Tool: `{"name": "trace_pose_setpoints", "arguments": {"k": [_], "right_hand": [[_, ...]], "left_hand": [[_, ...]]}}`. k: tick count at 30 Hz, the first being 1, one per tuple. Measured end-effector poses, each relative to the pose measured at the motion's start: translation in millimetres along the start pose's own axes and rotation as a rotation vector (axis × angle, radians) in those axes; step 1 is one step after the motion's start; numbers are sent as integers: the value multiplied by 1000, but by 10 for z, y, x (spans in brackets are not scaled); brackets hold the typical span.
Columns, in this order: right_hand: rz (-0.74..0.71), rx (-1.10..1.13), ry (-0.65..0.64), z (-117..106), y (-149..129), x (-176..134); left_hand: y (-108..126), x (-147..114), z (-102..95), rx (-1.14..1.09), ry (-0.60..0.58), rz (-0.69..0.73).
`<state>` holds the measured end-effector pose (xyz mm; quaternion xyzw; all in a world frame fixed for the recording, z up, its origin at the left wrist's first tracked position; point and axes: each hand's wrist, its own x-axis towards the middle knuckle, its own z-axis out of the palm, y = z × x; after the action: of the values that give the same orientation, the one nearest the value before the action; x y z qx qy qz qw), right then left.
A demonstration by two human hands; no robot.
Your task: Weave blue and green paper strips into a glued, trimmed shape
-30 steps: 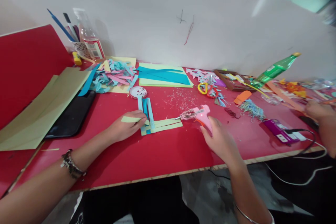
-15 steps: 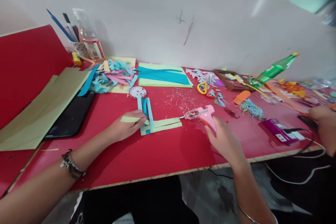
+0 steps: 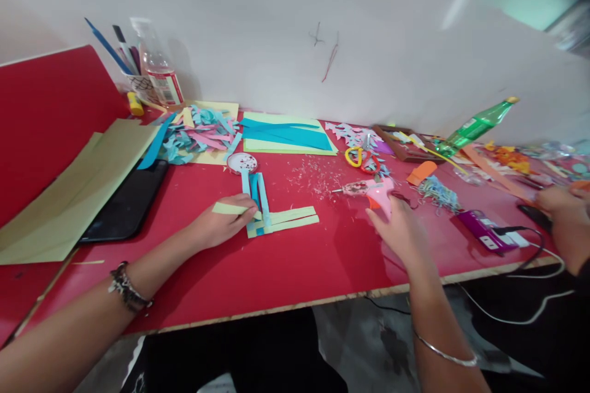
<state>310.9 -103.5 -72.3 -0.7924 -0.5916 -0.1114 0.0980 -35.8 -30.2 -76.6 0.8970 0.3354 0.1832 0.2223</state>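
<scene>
My left hand (image 3: 225,220) is closed, its fingertips pinching at the crossing of interlaced paper strips. A pale green strip (image 3: 228,209) pokes out across that hand. Blue strips (image 3: 263,199) run up and away from the crossing, and two pale green strips (image 3: 292,219) stretch rightward over the red table (image 3: 295,264). In my right hand (image 3: 399,224) is a pink glue gun (image 3: 364,189), gripped by its handle, with the metal nozzle pointing left. The nozzle is above and to the right of the green strip ends, apart from them.
Behind the strips lie a round lid (image 3: 242,163), cut paper scraps (image 3: 203,132) and blue sheets (image 3: 288,135). Scissors (image 3: 362,158) and a tilted green bottle (image 3: 479,126) are farther right. A purple power strip (image 3: 486,232) with cables stands near another person's hand (image 3: 560,201).
My right hand has drawn the glue gun to the right and slightly away, so its nozzle has left the green strip ends. My left hand and the strips stay put.
</scene>
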Motion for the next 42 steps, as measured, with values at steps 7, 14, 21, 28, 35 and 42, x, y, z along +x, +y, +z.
{"name": "trace_pose_setpoints", "arguments": {"k": [7, 14, 21, 28, 35, 42], "right_hand": [[-92, -63, 115, -88, -150, 232], [-323, 304, 310, -280, -611, 367], [-697, 597, 274, -515, -1040, 431], [-1088, 592, -143, -368, -1317, 475], [-1122, 497, -203, -256, -1357, 380], [-1156, 377, -200, -215, -1394, 253]], "left_hand": [[63, -2, -43, 9, -124, -66], [23, -5, -22, 71, -86, 28], [27, -17, -42, 52, -97, 38], [24, -23, -54, 54, -117, 55], [35, -23, -60, 45, -106, 49], [37, -22, -59, 52, -115, 45]]}}
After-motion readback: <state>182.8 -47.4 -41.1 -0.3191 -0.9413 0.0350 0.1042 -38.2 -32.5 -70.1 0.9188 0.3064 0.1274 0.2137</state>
